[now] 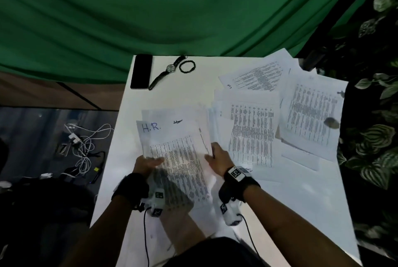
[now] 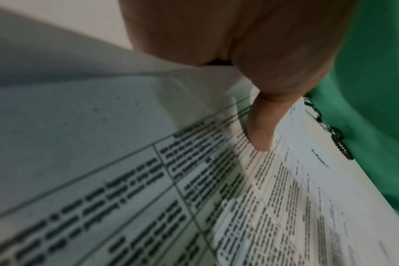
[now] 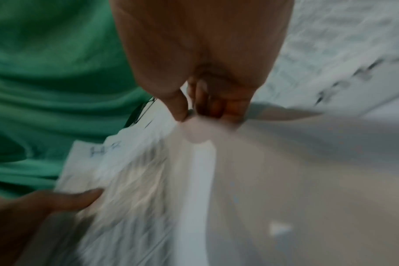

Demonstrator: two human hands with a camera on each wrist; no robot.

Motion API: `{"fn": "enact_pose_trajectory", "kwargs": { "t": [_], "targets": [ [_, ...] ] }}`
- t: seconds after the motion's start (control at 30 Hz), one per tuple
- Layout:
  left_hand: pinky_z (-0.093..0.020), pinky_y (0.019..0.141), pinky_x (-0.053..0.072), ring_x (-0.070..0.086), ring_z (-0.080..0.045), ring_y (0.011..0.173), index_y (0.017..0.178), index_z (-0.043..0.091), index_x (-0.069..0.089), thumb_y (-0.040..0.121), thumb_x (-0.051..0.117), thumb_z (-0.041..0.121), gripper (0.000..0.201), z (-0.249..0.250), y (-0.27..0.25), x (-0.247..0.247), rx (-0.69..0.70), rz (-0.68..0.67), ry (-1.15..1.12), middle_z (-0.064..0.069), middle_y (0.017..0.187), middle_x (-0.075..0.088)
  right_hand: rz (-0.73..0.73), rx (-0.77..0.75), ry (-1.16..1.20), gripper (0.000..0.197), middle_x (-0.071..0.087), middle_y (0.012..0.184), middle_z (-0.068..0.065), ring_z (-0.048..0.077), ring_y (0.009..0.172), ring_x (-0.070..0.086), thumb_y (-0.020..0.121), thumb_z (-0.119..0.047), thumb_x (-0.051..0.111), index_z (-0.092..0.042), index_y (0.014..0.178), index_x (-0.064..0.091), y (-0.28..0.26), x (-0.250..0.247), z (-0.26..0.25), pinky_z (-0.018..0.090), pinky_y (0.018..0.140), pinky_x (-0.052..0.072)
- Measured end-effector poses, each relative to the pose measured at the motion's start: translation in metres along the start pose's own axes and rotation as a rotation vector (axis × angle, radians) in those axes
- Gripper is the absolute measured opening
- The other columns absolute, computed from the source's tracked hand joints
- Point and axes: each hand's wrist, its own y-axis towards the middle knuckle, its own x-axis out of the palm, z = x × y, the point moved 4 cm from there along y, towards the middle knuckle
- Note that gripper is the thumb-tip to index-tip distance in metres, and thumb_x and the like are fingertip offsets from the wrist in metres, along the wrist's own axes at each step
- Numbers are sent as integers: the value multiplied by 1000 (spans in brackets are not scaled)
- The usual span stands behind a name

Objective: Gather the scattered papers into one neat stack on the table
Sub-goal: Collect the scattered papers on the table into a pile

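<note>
1. I see both hands holding one bundle of papers [image 1: 178, 159] above the near middle of the white worktop [image 1: 301, 202], just in front of my chest.
2. My left hand [image 1: 146, 164] grips the bundle's left edge: its thumb [image 2: 260, 129] lies flat on the printed top sheet, and the other fingers are hidden beneath the paper.
3. My right hand [image 1: 219, 161] pinches the right edge, thumb and curled fingers [image 3: 219, 106] closed on the sheets; that wrist view is blurred.
4. More loose sheets [image 1: 252, 135] lie fanned and overlapping to the right, reaching the far right corner, with one sheet [image 1: 312, 113] overhanging the worktop's right edge.
5. At the far left of the worktop lie a dark phone [image 1: 141, 71], a wristwatch [image 1: 170, 69] beside it and a beaded bracelet [image 1: 187, 66] just right of the watch, all well apart from the papers.
6. A green curtain [image 1: 150, 12] hangs behind, leafy plants [image 1: 374, 137] stand to the right, and white cables [image 1: 86, 148] lie tangled on the floor at the left.
7. The top sheet bears handwritten "H.R." in blue above a printed table; the table text is too small to read.
</note>
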Motion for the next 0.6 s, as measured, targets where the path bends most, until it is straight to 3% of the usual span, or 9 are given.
{"fn": "enact_pose_trajectory", "kwargs": {
  "t": [0.07, 0.13, 0.23, 0.33, 0.43, 0.53, 0.6],
  "targets": [
    [-59, 87, 52, 68, -39, 83, 88, -10, 66, 67, 83, 9, 33, -4, 4, -9, -38, -16, -2, -27, 92, 69, 244, 6, 100, 21, 65, 92, 6, 19, 81, 61, 91, -11, 55, -9, 112, 58, 10, -43, 20, 25, 75, 50],
    [-62, 86, 52, 69, -43, 85, 99, -6, 67, 70, 80, 6, 34, -2, 4, -15, -43, 17, -28, -28, 98, 70, 513, 54, 108, 16, 61, 99, 8, 22, 86, 60, 83, 0, 53, -8, 94, 61, 13, -98, 39, 26, 75, 48],
    [-46, 79, 56, 68, -37, 82, 104, -2, 67, 74, 77, 8, 33, 4, 5, -21, -5, 88, 58, -24, 96, 71, 787, 135, -43, 19, 53, 112, 15, 29, 99, 55, 82, -2, 55, -4, 101, 60, 14, -180, 68, 36, 86, 48],
    [-36, 72, 52, 65, -34, 81, 105, -5, 65, 77, 75, 7, 32, 12, 8, -21, 52, 143, 94, -24, 96, 68, 935, 218, -155, 23, 54, 116, 24, 38, 110, 53, 84, -9, 58, -3, 106, 61, 12, -246, 103, 42, 87, 46],
    [-45, 83, 53, 65, -36, 84, 99, -5, 66, 75, 76, 5, 27, 13, 17, -21, 53, 162, 83, -26, 98, 68, 911, 379, -177, 31, 49, 124, 28, 43, 116, 49, 87, -17, 60, -2, 114, 58, 8, -289, 141, 47, 91, 45],
    [-61, 86, 52, 68, -44, 90, 96, 4, 69, 73, 79, 10, 26, 16, 29, -20, 63, 168, 83, -29, 98, 69, 676, 557, -153, 63, 41, 138, 28, 43, 125, 43, 85, -31, 68, 1, 132, 44, 13, -308, 170, 46, 98, 41],
    [-59, 88, 52, 68, -39, 91, 102, 5, 68, 72, 80, 15, 34, 22, 37, -17, 97, 186, 151, -25, 99, 69, 591, 550, -123, 78, 43, 139, 25, 38, 121, 47, 82, -38, 71, 2, 139, 37, 19, -310, 180, 42, 92, 38]
  ]
}}
